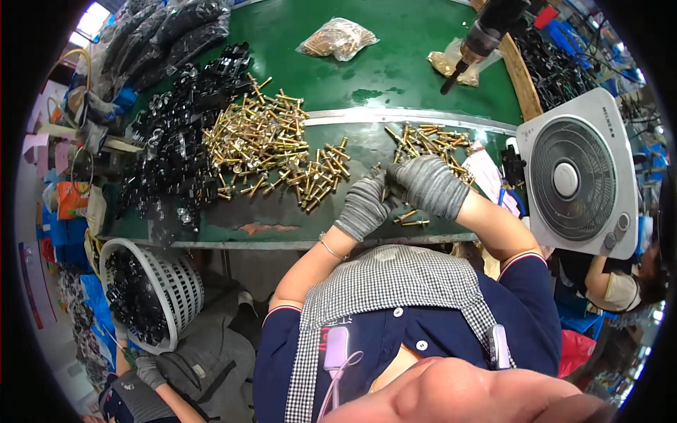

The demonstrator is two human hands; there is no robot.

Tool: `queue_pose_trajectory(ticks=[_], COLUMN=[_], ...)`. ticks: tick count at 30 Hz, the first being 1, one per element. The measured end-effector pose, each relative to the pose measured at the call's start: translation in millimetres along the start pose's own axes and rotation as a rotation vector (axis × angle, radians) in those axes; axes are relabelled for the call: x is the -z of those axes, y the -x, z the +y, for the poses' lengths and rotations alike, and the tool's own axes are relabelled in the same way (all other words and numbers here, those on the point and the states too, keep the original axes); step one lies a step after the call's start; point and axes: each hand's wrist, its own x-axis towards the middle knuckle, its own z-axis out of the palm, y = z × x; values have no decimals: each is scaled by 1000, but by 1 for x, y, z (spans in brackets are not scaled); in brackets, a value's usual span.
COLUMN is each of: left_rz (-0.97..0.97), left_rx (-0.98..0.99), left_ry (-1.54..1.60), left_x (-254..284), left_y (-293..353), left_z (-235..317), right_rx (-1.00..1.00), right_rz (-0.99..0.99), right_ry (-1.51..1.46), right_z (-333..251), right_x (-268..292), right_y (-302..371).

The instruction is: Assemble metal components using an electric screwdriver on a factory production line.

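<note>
My left hand [364, 206] and my right hand [429, 186], both in grey striped knit gloves, meet at the near part of the green table. Their fingertips are pressed together, and whatever sits between them is mostly hidden by the gloves. Just beyond my right hand spreads a small pile of brass-coloured bolts [431, 139]. A few loose bolts [411, 220] lie below it. Left of my left hand are scattered bolts [326, 173], which run into a larger heap of bolts [257, 134].
Black metal parts [180, 134] are heaped at the left. Bagged hardware [338, 39] lies farther back. A hanging power driver [482, 41] points down at upper right, above a grey fan [578, 173]. A white basket [185, 289] stands at lower left, near another person's gloved hand [148, 371].
</note>
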Motion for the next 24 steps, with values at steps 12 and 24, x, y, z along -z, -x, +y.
queue_pose_trajectory(ticks=[12,24], left_rz=[10,-15], left_rx=[-188,-292], left_ry=[368,174], left_x=[0,1], left_y=[-20,-14], left_z=[22,17], right_rx=[-52,11], right_rz=[278,457], right_ry=[-256,-438], right_z=[23,20], right_x=[-9,-12], right_y=[31,40])
